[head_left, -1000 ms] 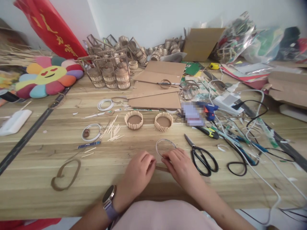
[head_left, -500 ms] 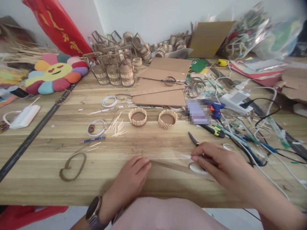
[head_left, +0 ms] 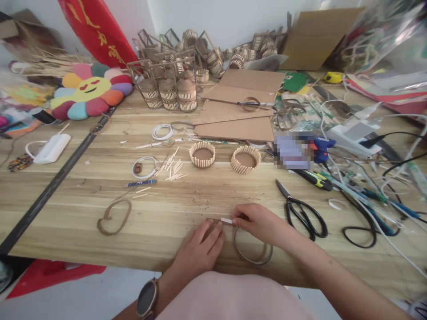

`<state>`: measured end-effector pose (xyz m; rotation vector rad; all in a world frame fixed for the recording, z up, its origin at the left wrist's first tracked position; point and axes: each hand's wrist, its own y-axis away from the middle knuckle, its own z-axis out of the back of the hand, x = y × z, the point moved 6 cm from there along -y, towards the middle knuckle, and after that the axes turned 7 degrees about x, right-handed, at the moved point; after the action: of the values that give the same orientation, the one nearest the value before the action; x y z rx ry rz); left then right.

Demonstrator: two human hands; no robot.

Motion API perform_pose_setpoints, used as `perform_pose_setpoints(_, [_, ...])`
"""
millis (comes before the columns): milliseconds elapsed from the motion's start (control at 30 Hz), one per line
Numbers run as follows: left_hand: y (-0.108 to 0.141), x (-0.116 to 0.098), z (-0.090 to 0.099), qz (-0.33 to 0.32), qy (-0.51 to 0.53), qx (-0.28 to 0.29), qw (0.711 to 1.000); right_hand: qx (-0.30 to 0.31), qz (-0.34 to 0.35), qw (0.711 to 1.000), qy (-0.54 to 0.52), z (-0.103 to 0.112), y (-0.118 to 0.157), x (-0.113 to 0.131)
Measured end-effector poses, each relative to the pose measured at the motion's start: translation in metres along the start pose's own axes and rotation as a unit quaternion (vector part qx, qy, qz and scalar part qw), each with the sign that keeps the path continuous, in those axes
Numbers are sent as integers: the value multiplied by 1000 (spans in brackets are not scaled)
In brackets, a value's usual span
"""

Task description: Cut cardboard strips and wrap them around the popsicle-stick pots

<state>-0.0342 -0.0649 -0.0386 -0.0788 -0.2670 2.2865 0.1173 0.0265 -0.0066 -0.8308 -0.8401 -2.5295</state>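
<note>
My left hand [head_left: 203, 244], a watch on its wrist, lies flat on the table with its fingers stretched forward, pressing near the end of a thin brown strip. My right hand [head_left: 256, 222] pinches a short white strip [head_left: 226, 220] just beyond the left fingertips. Below the right hand, the brown strip [head_left: 254, 261] curves round in a loop on the wood. Black-handled scissors [head_left: 305, 215] lie to the right of my right hand. Two small round baskets [head_left: 202, 154] edged with short sticks stand ahead of my hands. Another curled brown strip [head_left: 114, 218] rests off to the left.
Loose short sticks [head_left: 175, 166] and white cable rings [head_left: 144, 167] lie left of the baskets. Cardboard sheets [head_left: 233, 126] are behind. On the right are a glue gun [head_left: 322, 149], a cutter knife [head_left: 313, 178], a power strip [head_left: 355, 133] and tangled cables. Finished lantern-like pieces [head_left: 168, 93] stand at the back.
My right hand has moved left, away from the scissors, close to my left hand. The brown strip, stretched between the hands before, now forms a loop. The camera view has shifted.
</note>
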Motion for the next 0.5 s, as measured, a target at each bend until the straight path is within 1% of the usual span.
perform_pose_setpoints(133, [9, -4, -7, 32, 11, 13, 999, -8, -9, 1000, 11, -1, 3, 3])
perform_pose_setpoints(200, [9, -5, -5, 26, 8, -7, 1000, -2, -14, 1000, 15, -2, 1, 8])
perform_pose_setpoints(300, [7, -3, -2, 17, -7, -40, 999, 35, -23, 999, 18, -8, -7, 16])
perform_pose_setpoints(367, [6, -2, -2, 15, -14, -46, 999, 61, -36, 997, 20, -11, -13, 20])
perform_pose_setpoints(433, [7, -2, -3, 13, -16, -48, 999, 75, -48, 996, 27, -13, -17, 22])
perform_pose_setpoints(500, [8, -1, -1, 20, -11, -66, 998, 85, -59, 994, 38, -14, -19, 23])
